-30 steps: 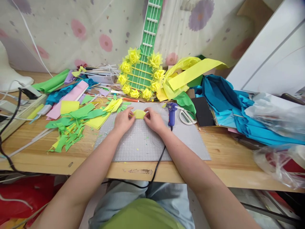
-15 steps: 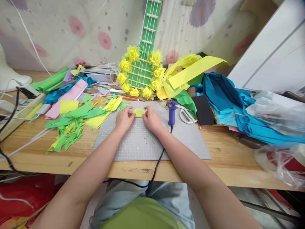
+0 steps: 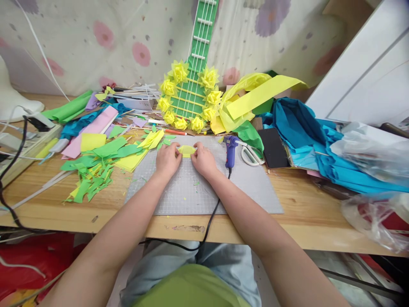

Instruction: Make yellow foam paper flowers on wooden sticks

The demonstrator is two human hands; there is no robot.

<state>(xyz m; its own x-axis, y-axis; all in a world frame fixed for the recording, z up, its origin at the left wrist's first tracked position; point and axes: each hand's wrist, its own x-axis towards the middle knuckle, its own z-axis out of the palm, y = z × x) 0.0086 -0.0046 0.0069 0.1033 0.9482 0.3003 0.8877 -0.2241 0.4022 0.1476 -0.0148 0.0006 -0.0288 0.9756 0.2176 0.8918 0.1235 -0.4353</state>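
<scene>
Between my two hands is a small piece of yellow paper (image 3: 187, 151), close above the grey cutting mat (image 3: 188, 196). My left hand (image 3: 168, 160) pinches its left end, and my right hand (image 3: 203, 160) pinches the right end. The fingertips partly cover both ends. Just behind stands a green paper guitar (image 3: 188, 100) with white strings and yellow paper flowers (image 3: 180, 71) around its body. A purple glue gun (image 3: 230, 151) lies to the right of my right hand, beside white-handled scissors (image 3: 252, 154).
Green and yellow paper scraps (image 3: 92, 170) are heaped on the left. A black flat object (image 3: 275, 148) and blue crepe paper (image 3: 297, 119) lie on the right. The glue gun's black cord (image 3: 213, 213) runs over the table's front edge. Yellow paper strips (image 3: 265, 97) rest at the back.
The yellow paper between my hands now looks a little wider and more curved along its upper edge. Both hands stay in nearly the same place.
</scene>
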